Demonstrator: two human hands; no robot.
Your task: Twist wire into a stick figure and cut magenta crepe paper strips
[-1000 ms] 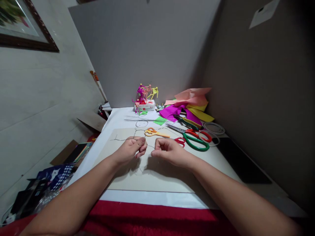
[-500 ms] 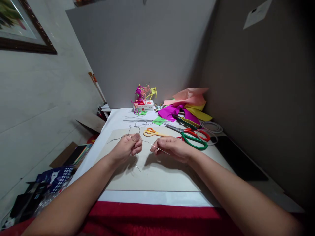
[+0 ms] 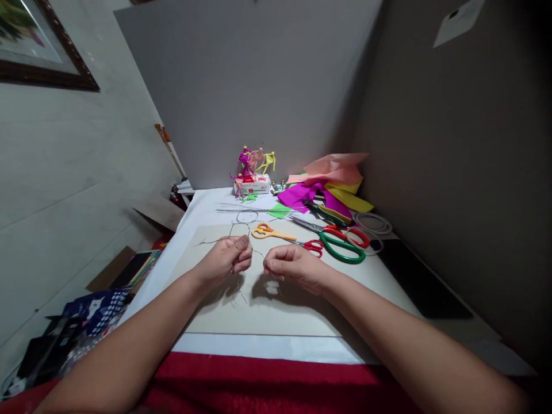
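A figure of twisted wire [image 3: 240, 225], with a round loop on top and thin limbs, hangs between my hands above the beige board [image 3: 224, 319]. My left hand [image 3: 228, 256] pinches its middle between thumb and fingers. One wire limb sticks out to the left and another dangles below that hand. My right hand [image 3: 293, 264] pinches the limb on the right near its end; the tip is hidden by my fingers. Just beyond the hands lie yellow-handled scissors [image 3: 269, 232] and red-handled scissors [image 3: 314, 247].
Green-handled scissors [image 3: 342, 250] and wire coils [image 3: 373, 223] lie to the right, near a black flat panel [image 3: 420, 282]. Loose straight wires [image 3: 241, 209], coloured paper [image 3: 330, 169] and a small box [image 3: 254, 185] bearing little coloured figures are at the back. Grey panels [image 3: 276, 92] rise behind.
My right fingers have closed round the limb's end, so the straight wire tip that stuck out right is now hidden. The wire figure has tilted slightly; my left hand keeps its grip.
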